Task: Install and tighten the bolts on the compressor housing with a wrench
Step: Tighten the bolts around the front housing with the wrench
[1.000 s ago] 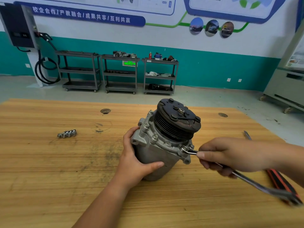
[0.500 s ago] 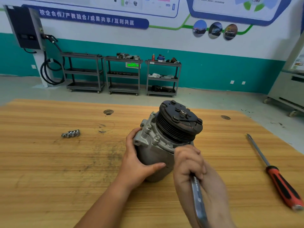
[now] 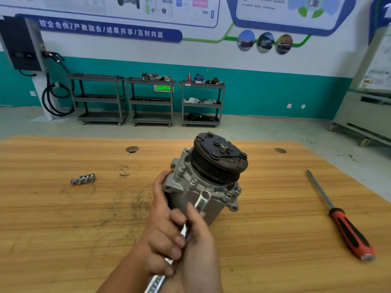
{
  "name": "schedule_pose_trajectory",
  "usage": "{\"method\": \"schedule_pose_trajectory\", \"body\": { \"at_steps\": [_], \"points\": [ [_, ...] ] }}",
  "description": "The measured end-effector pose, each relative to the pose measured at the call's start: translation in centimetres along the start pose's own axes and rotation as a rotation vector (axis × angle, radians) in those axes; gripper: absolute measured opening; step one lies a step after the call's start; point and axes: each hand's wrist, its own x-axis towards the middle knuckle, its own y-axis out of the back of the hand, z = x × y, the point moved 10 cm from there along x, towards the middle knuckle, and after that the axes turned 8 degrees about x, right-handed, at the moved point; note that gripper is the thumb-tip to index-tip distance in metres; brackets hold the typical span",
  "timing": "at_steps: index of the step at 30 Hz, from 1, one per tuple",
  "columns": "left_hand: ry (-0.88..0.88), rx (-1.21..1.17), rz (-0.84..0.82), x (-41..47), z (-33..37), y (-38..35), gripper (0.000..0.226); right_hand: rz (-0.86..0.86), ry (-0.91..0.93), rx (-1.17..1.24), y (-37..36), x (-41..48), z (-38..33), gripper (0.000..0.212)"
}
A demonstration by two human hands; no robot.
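Observation:
The silver compressor (image 3: 220, 199) stands on the wooden table (image 3: 63, 218), its black pulley (image 3: 218, 159) tilted up and to the right. Several bolts sit in its flange. My left hand (image 3: 160, 193) grips the housing's left side. My right hand (image 3: 197, 240) comes up from the bottom edge, fingers curled round the shaft of a steel wrench (image 3: 202, 200). The wrench's ring end lies at the front of the flange, by a bolt; I cannot tell whether it sits on the bolt head. A row of loose bolts (image 3: 83, 179) lies on the table to the left.
A screwdriver (image 3: 347, 227) with a red and black handle lies on the table at the right, tip pointing away. Two round holes (image 3: 132, 149) (image 3: 280, 150) sit near the table's far edge. Grey shelf carts (image 3: 151, 102) stand against the far wall.
My right hand swung the wrench handle from the right round toward me, then shifted the ring end leftward along the flange. My left hand kept its grip on the housing.

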Motion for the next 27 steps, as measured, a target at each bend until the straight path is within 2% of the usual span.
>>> {"method": "schedule_pose_trajectory", "body": {
  "at_steps": [1, 2, 4, 6, 10, 13, 15, 19, 23, 27],
  "points": [
    [-0.003, -0.01, -0.012, 0.1, -1.0, 0.0, 0.097, -0.114, -0.04, 0.008, -1.6, -1.1, -0.4, 0.022],
    [0.007, 0.027, -0.01, 0.3, -0.9, 0.0, 0.1, -0.135, -0.029, -0.05, -1.3, -1.7, -0.8, 0.033],
    [-0.011, 0.081, -0.007, 0.7, -0.7, 0.2, 0.104, -0.043, -0.062, -0.183, 0.7, -3.0, -1.8, 0.056],
    [-0.016, 0.099, -0.012, 0.8, -1.1, 0.4, 0.106, -0.007, -0.053, -0.333, 2.3, -4.0, -4.4, 0.063],
    [-0.002, 0.108, -0.038, 0.8, -1.2, 0.4, 0.108, 0.062, -0.063, -1.014, 4.3, -5.7, -10.1, 0.046],
    [0.01, 0.108, -0.042, 0.8, -1.1, 0.4, 0.107, 0.06, -0.048, -1.391, 4.0, -5.0, -14.8, 0.022],
    [0.003, 0.097, -0.049, 0.7, -0.8, 0.3, 0.106, -0.058, -0.071, -1.604, 1.8, -3.9, -16.2, 0.021],
    [-0.013, 0.099, -0.052, 0.7, -0.4, 0.2, 0.104, -0.345, -0.052, -2.217, -1.8, -1.2, -16.8, 0.036],
    [-0.012, 0.102, -0.047, 0.7, -0.2, 0.2, 0.102, -0.467, -0.001, -2.536, -3.4, 1.0, -16.7, 0.046],
    [-0.029, 0.112, -0.042, 0.8, -0.1, 0.3, 0.103, -0.537, 0.117, -2.583, -4.8, 1.3, -16.7, 0.032]
  ]
}}
